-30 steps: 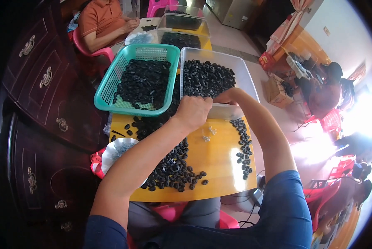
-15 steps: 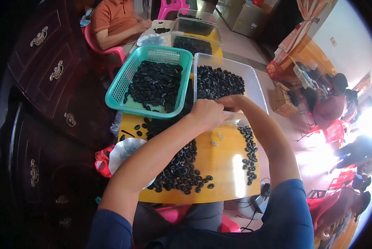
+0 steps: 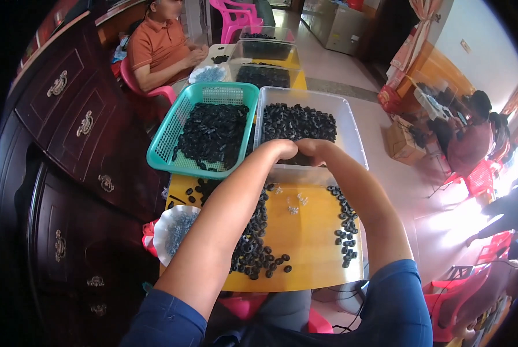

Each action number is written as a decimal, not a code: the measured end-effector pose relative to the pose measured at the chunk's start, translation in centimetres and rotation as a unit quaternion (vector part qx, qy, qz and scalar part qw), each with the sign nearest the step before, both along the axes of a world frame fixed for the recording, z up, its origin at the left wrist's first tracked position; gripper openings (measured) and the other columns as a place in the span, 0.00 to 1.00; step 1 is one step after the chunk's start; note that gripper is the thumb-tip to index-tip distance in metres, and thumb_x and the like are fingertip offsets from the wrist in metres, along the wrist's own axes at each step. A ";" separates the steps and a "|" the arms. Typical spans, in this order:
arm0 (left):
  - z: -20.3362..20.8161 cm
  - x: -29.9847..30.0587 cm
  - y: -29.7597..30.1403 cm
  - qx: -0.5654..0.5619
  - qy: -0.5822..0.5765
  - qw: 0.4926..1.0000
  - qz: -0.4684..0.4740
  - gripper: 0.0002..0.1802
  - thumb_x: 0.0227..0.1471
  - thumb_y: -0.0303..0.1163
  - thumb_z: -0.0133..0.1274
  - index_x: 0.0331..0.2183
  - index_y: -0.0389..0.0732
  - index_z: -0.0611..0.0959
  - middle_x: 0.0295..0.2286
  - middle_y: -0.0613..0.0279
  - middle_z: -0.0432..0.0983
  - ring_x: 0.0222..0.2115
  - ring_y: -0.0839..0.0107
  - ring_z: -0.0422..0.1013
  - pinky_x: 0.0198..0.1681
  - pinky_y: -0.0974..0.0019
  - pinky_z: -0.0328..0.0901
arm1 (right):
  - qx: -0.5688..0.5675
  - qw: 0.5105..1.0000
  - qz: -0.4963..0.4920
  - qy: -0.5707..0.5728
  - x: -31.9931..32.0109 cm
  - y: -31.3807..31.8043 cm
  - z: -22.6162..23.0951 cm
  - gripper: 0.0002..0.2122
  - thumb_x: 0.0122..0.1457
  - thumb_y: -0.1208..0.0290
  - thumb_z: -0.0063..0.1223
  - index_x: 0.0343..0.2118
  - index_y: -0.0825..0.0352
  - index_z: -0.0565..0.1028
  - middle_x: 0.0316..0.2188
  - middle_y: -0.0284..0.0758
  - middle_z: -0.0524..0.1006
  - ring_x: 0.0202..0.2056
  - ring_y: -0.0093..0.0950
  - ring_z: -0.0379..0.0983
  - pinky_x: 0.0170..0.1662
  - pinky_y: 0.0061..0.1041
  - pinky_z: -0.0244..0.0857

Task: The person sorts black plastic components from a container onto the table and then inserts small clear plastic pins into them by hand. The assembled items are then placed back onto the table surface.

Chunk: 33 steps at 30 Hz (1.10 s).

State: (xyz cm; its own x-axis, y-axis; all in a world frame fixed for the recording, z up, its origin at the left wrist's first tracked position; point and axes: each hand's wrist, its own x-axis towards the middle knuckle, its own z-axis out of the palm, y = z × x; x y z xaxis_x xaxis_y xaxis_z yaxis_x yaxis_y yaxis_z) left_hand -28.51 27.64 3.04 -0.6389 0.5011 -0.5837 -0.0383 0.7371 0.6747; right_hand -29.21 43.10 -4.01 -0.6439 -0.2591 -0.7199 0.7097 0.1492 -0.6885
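Observation:
Both my hands reach over the near wall of a clear plastic bin (image 3: 351,151) that holds a heap of small black oval parts (image 3: 299,121). My left hand (image 3: 285,149) and my right hand (image 3: 315,149) are close together, low over the near part of the bin. Their fingers point down and away, mostly hidden, so I cannot see what they hold. Left of the bin stands a green perforated basket (image 3: 160,151) with flat black pieces (image 3: 215,136) in it. Small clear pieces (image 3: 296,203) lie on the yellow table (image 3: 305,260) between my forearms.
Black ring-like parts (image 3: 259,260) are heaped by my left forearm; more (image 3: 346,231) line the right edge. A white scalloped dish (image 3: 166,231) holds tiny clear pieces. Across the table sits a person in orange (image 3: 158,49). Further clear bins (image 3: 264,75) stand beyond.
My hands have shifted from the bin's near rim to lower inside it, side by side. The view has tilted slightly upward, showing more of the seated person.

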 end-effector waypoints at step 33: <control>-0.1 -0.9 4.0 0.511 0.145 0.764 0.365 0.17 0.61 0.42 0.48 0.41 0.38 0.81 0.37 0.58 0.77 0.37 0.67 0.73 0.43 0.63 0.67 | -0.390 0.704 -0.548 0.228 0.9 -5.7 8.2 0.11 0.63 0.60 0.48 0.34 0.63 0.76 0.33 0.35 0.79 0.35 0.33 0.76 0.44 0.36 0.70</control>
State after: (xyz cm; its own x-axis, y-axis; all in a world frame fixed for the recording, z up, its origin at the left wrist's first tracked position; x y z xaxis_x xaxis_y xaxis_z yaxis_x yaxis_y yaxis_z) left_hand -29.43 31.68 2.91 -0.9943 0.0486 0.0947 0.0736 -0.3279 0.9419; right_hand -28.32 37.38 4.18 -0.8826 0.3716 -0.2881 -0.2173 -0.8658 -0.4508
